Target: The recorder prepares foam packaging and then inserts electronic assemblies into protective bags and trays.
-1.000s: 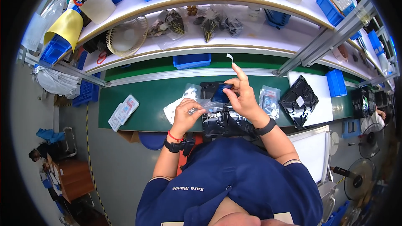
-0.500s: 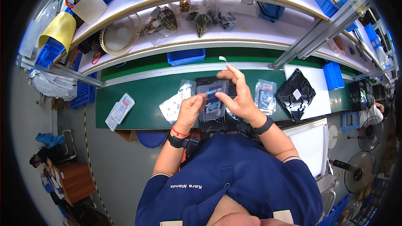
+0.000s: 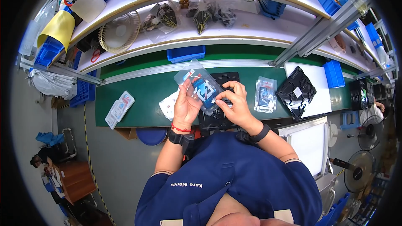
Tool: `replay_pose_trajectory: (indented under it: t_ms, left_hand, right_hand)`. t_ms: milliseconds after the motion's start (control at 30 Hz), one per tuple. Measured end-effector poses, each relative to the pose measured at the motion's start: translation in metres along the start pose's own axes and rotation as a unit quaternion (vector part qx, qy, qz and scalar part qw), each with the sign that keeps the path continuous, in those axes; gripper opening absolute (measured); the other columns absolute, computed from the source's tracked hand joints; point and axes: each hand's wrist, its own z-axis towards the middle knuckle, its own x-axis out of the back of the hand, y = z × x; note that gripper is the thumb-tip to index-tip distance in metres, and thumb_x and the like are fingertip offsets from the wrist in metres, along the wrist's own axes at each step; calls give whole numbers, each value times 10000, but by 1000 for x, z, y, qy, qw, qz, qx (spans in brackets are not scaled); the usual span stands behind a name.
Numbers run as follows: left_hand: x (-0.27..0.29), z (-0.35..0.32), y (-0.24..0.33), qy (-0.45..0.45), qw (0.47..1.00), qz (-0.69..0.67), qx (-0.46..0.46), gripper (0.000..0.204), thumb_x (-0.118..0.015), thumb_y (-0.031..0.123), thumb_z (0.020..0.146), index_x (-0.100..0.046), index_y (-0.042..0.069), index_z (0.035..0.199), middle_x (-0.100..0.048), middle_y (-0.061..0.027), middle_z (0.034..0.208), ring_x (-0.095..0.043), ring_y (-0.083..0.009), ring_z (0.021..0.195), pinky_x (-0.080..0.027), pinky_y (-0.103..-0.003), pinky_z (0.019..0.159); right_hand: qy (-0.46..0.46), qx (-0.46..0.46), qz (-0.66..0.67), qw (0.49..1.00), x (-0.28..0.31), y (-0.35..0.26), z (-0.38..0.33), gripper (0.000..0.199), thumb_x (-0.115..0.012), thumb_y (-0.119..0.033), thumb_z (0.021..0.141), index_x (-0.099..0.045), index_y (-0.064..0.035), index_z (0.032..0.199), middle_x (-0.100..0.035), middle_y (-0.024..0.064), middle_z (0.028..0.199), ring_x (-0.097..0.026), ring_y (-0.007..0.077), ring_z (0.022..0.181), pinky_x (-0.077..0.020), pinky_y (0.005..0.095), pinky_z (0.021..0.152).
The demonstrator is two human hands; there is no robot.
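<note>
My left hand (image 3: 186, 105) is closed on the left edge of a clear plastic blister pack (image 3: 193, 87), its thumb along the side. Blue and white pieces and thin red wires show through the plastic. The pack is tilted above a black plastic tray (image 3: 214, 122) on the bench. My right hand (image 3: 236, 105) has its thumb and index finger pinched at the pack's lower right edge. A small white sticker (image 3: 213, 100) shows at those fingertips; whether it touches the pack I cannot tell.
On the green bench (image 3: 146, 87) lie packs (image 3: 121, 108) at left, a white-backed bag (image 3: 168, 105) beside my left hand and a clear bag (image 3: 265, 94) at right. A black tray (image 3: 296, 93) rests on a white board (image 3: 320, 100). Shelves (image 3: 251, 29) stand behind.
The blister pack has turned and shifted up and left with my left hand. My right hand has come down from above, bringing the white sticker from its raised fingertip to the pack's edge.
</note>
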Motion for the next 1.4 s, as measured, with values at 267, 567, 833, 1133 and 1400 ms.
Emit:
replay_pose_trajectory:
  t_ms: [267,567,833,1133,1400]
  left_hand:
    - [-2,-1,-7,63,996,-58,-2,386,-425,408,901,-459,180,1211,-346,-60,1350,-354,-271,1223,-315,-488,995]
    - [-7,0,-10,0,999,-42,11,383,-432,400,901,-460,170,1206,-355,-76,1349,-353,-275,1229,-313,-493,997]
    - [-9,12,-34,-2,994,-40,100,398,-408,350,929,-425,104,1241,-421,-72,1305,-409,-242,1181,-328,-465,980]
    - [111,19,-69,119,761,635,51,552,-713,205,722,-475,29,1188,-543,-144,1089,-532,-231,972,-461,-337,755]
    - [159,-3,-77,209,613,762,21,502,-759,208,627,-555,-26,1022,-578,-155,814,-574,-290,769,-461,-372,683]
  right_hand:
    - [42,-31,-17,998,-14,12,-1,238,-749,-150,628,-603,-87,805,-478,99,1030,-413,277,1029,-297,377,888]
    - [41,-106,137,984,-11,32,7,612,-829,-229,536,-471,-41,995,-559,37,724,-548,153,668,-433,301,682]
    - [-73,-247,405,877,14,61,-6,389,-602,-99,830,-438,-2,1169,-603,50,873,-563,88,784,-450,215,721]
    - [127,-356,277,883,46,189,-75,127,-544,-4,835,-568,-9,959,-613,22,831,-556,83,760,-440,210,680]
    - [201,-188,-369,888,43,211,-88,379,-681,-123,672,-571,9,1010,-578,195,837,-542,360,838,-425,429,757]
